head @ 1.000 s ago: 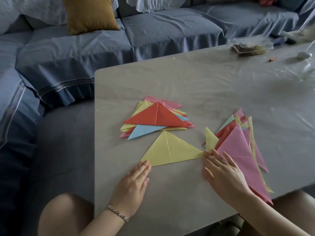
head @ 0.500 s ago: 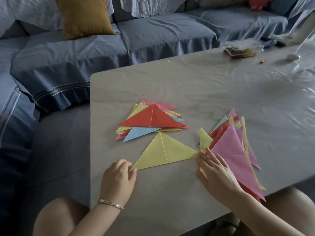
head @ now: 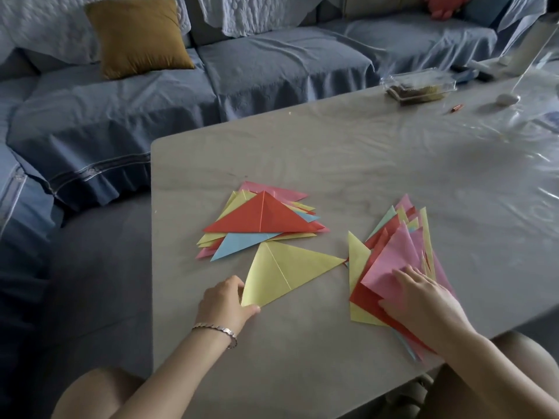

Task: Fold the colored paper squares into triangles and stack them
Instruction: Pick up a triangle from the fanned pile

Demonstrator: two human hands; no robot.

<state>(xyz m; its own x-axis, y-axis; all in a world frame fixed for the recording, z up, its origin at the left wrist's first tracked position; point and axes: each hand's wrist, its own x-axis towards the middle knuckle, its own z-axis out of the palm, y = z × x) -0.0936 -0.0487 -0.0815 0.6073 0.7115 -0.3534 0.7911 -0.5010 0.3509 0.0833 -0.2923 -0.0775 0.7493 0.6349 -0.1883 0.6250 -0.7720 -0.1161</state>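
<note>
Two piles of coloured paper lie on the grey table (head: 348,152), and a single yellow triangle (head: 284,272) lies between them, just below the finished stack (head: 260,220) topped by a red triangle. Your left hand (head: 225,303) pinches the yellow triangle's near-left corner between thumb and fingers, lifting that end off the table. Your right hand (head: 423,293) lies flat with fingers spread on the pink sheet (head: 393,261) topping the right-hand pile (head: 390,273), which fans out loosely. To stack well, carry the yellow triangle by that corner, lay its long edge along the red triangle's, and keep your right palm down so the fan does not slide. A second ago your left hand lay open beside the flat yellow triangle, and your right hand touched its right tip.
</note>
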